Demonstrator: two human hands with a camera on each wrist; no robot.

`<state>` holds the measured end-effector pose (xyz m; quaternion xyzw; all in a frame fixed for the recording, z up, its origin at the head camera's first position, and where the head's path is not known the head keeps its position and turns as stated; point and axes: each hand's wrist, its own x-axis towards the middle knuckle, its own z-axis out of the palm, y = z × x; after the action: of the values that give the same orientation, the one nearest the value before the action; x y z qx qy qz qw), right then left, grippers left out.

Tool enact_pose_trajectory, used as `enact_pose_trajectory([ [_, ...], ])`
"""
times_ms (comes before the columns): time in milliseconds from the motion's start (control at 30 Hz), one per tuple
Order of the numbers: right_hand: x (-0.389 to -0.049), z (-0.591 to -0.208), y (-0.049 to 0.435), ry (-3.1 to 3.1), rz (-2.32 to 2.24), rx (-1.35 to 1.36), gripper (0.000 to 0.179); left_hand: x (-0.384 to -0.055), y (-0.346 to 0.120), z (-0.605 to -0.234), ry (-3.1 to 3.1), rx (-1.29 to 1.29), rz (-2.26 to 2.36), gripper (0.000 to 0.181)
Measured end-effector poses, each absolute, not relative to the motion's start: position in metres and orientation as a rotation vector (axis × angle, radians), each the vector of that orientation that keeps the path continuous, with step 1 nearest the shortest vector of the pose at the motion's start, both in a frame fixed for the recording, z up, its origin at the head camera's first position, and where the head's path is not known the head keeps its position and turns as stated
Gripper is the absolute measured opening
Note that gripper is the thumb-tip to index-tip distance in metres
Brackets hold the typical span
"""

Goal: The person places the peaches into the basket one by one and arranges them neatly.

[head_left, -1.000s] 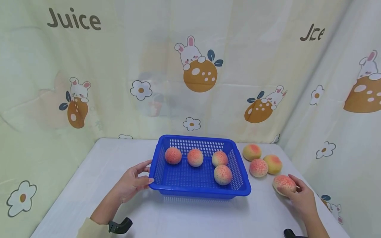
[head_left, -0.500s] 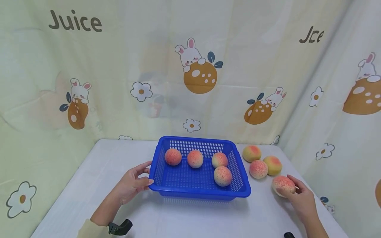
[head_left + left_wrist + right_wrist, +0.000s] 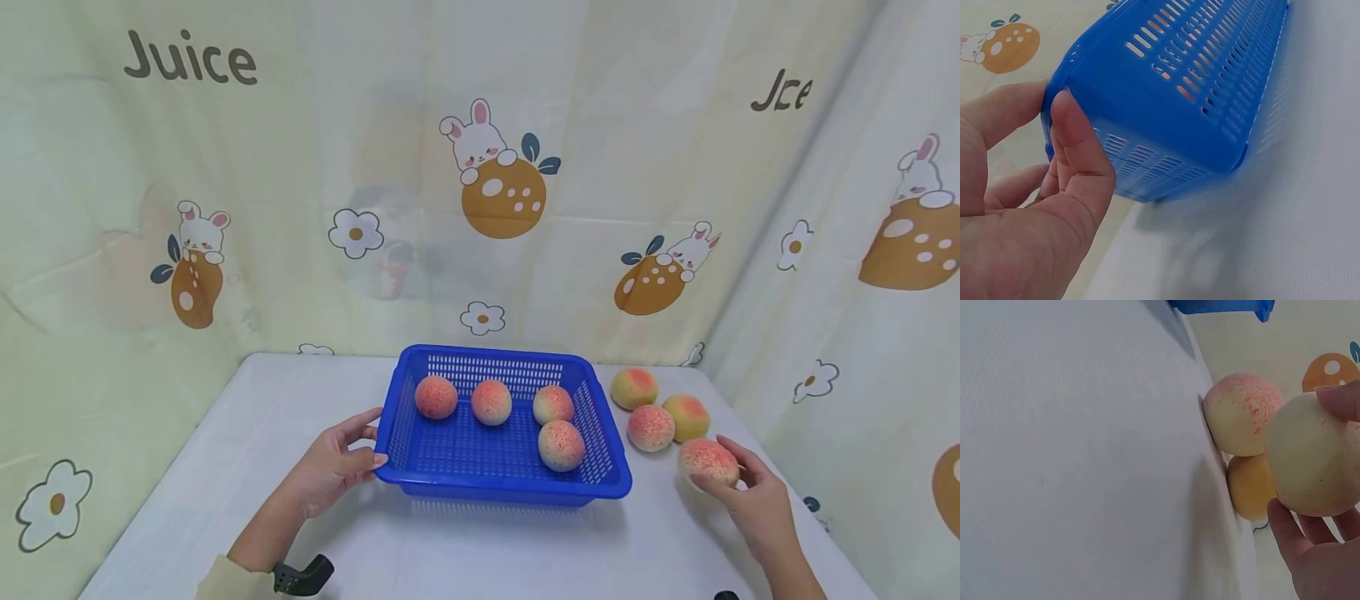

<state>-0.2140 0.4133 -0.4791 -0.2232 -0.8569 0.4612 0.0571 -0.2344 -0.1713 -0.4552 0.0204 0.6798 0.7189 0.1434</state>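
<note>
A blue perforated basket (image 3: 502, 492) stands mid-table with several peaches inside, one of them a redder peach (image 3: 437, 397) at the back left. My left hand (image 3: 341, 462) pinches the basket's left rim between thumb and fingers, as the left wrist view shows close up. At the right, my right hand (image 3: 757, 500) holds a pink-and-cream peach (image 3: 708, 462) between thumb and fingers. In the right wrist view the held peach (image 3: 1310, 456) is raised off the white cloth, its pale underside showing. Beyond it lie a pink peach (image 3: 651, 428) and two yellow peaches, including the rear one (image 3: 634, 388).
A white cloth covers the table (image 3: 315, 567). Behind and to the right hang curtains (image 3: 360, 150) printed with rabbits, fruit and flowers. Black straps with a dark piece (image 3: 303, 575) sit at the left wrist.
My right hand has lifted the peach slightly and shifted it a little left, toward the basket. The left hand has stayed on the rim, and the basket has not moved. The head view tilts slightly.
</note>
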Motion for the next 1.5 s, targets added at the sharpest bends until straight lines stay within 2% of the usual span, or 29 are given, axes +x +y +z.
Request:
enact_pose_trajectory([
  [667, -0.207, -0.457, 0.386, -2.505, 1.453, -0.565, 0.094, -0.234, -0.175, -0.457, 1.927, 0.1, 2.092, 0.079],
  [1500, -0.199, -0.431, 0.355, -2.45, 1.507, -0.237, 0.082, -0.235, -0.173, -0.46, 1.898, 0.125, 2.101, 0.079],
])
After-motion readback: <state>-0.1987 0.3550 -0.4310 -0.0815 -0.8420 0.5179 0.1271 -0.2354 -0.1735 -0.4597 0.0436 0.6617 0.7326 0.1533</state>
